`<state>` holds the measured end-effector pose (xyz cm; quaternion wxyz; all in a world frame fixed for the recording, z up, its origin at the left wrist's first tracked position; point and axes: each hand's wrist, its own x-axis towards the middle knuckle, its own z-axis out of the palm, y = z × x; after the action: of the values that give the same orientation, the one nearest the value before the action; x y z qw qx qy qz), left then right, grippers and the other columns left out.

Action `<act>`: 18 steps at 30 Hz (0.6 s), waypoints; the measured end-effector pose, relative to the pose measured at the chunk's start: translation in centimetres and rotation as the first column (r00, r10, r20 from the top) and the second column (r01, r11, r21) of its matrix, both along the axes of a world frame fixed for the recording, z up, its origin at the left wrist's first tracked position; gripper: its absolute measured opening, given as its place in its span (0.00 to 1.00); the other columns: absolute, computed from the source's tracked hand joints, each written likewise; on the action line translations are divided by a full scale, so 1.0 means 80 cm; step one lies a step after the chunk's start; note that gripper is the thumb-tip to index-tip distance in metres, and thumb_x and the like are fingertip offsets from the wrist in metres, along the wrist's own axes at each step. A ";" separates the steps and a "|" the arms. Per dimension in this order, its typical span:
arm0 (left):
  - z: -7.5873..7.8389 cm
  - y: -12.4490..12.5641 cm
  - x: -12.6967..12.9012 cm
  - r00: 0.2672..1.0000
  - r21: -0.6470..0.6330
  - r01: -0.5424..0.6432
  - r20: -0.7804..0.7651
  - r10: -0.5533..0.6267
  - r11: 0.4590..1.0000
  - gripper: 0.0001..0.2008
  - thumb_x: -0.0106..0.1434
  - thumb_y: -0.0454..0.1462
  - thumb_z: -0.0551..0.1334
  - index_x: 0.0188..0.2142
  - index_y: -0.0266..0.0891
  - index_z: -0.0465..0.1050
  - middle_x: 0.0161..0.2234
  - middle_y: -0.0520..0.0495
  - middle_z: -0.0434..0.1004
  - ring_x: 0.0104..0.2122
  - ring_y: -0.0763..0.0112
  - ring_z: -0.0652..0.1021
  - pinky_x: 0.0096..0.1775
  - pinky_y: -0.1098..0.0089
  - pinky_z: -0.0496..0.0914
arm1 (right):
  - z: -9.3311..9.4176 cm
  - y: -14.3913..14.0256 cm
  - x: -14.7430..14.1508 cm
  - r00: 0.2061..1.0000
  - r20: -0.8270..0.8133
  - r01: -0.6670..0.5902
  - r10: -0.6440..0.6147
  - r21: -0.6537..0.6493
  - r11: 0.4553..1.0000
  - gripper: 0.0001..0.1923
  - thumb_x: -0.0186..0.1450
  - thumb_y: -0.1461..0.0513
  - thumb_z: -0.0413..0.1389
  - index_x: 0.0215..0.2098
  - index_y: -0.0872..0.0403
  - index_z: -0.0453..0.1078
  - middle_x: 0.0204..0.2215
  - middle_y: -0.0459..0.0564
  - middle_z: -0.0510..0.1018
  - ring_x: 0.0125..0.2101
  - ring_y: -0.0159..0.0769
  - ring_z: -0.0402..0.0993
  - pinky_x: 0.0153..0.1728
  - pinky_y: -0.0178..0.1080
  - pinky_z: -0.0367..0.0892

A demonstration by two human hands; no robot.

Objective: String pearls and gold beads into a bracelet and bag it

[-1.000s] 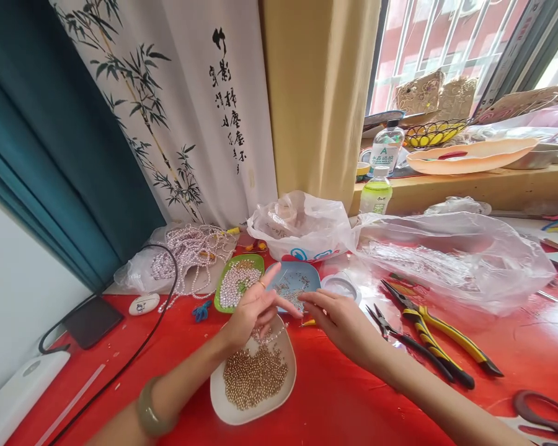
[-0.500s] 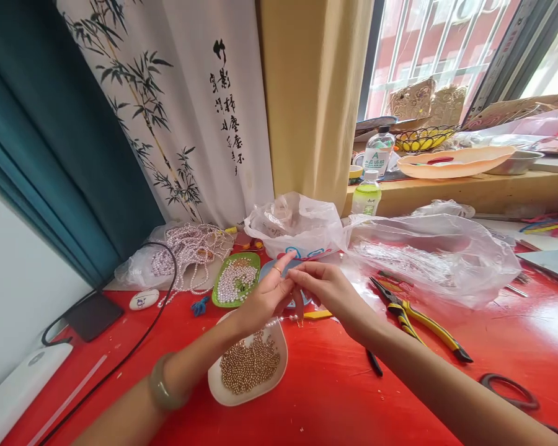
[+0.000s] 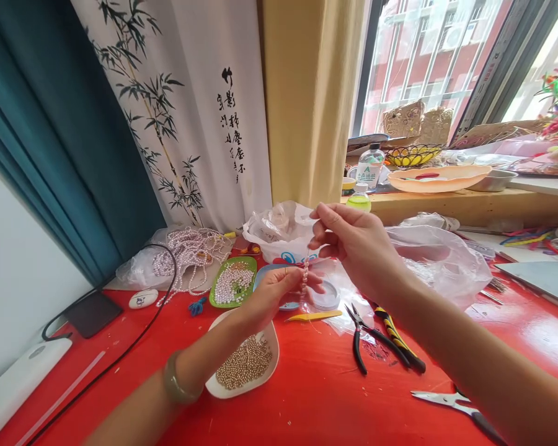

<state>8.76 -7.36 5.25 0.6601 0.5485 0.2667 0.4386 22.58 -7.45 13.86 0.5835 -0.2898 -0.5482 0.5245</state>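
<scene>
My right hand (image 3: 353, 244) is raised above the red table (image 3: 335, 396), its fingers pinched on the top end of a short beaded strand (image 3: 305, 275) that hangs straight down. My left hand (image 3: 274, 294) sits lower, fingers closed around the strand's bottom end. Under my left wrist lies a white dish of gold beads (image 3: 244, 365). A green dish of white pearls (image 3: 232, 282) and a blue dish (image 3: 265, 275) stand just behind my left hand.
Black pliers (image 3: 365, 341) and yellow-handled pliers (image 3: 395, 337) lie right of the hands, scissors (image 3: 460, 406) nearer me. A pile of pearl strands (image 3: 190, 254) and plastic bags (image 3: 441, 260) fill the back. A black cable (image 3: 121, 365) crosses the left. A windowsill (image 3: 469, 201) holds bottles and trays.
My right hand has risen from table height, pulling the beaded strand upright and taut. My left hand has stayed low at the strand's lower end. The view has tilted up.
</scene>
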 end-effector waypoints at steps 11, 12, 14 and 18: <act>-0.002 -0.045 0.003 0.964 -0.305 0.254 0.153 -0.216 0.918 0.15 0.62 0.39 0.55 0.44 0.32 0.71 0.45 0.35 0.73 0.40 0.64 0.76 0.41 0.69 0.66 | 0.007 0.028 0.040 0.959 -0.248 0.107 -0.134 -0.119 0.987 0.08 0.62 0.64 0.53 0.26 0.58 0.69 0.15 0.39 0.63 0.14 0.19 0.62 0.12 0.21 0.59; -0.002 -0.049 0.002 0.960 -0.305 0.268 0.162 -0.228 0.914 0.15 0.62 0.38 0.54 0.44 0.32 0.71 0.46 0.35 0.72 0.41 0.64 0.75 0.41 0.68 0.66 | 0.005 0.029 0.042 0.957 -0.254 0.111 -0.142 -0.130 0.985 0.08 0.62 0.64 0.52 0.26 0.58 0.69 0.15 0.39 0.63 0.14 0.19 0.61 0.12 0.21 0.59; -0.003 -0.054 0.001 0.952 -0.302 0.290 0.185 -0.243 0.908 0.15 0.63 0.38 0.52 0.45 0.32 0.70 0.46 0.35 0.72 0.42 0.64 0.75 0.42 0.68 0.66 | 0.002 0.031 0.045 0.954 -0.262 0.110 -0.145 -0.145 0.983 0.08 0.62 0.64 0.52 0.26 0.58 0.69 0.15 0.39 0.63 0.13 0.18 0.61 0.12 0.21 0.58; -0.006 -0.057 0.000 0.940 -0.316 0.317 0.232 -0.251 0.894 0.19 0.65 0.41 0.47 0.46 0.32 0.69 0.48 0.35 0.70 0.42 0.63 0.75 0.42 0.68 0.66 | -0.004 0.033 0.046 0.958 -0.245 0.111 -0.147 -0.157 0.981 0.08 0.62 0.64 0.53 0.26 0.58 0.69 0.14 0.38 0.63 0.13 0.18 0.60 0.12 0.20 0.58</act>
<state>8.79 -11.95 4.76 0.8258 0.4126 0.1944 0.3317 26.23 -4.78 13.54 0.6602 -0.2957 -0.4094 0.5559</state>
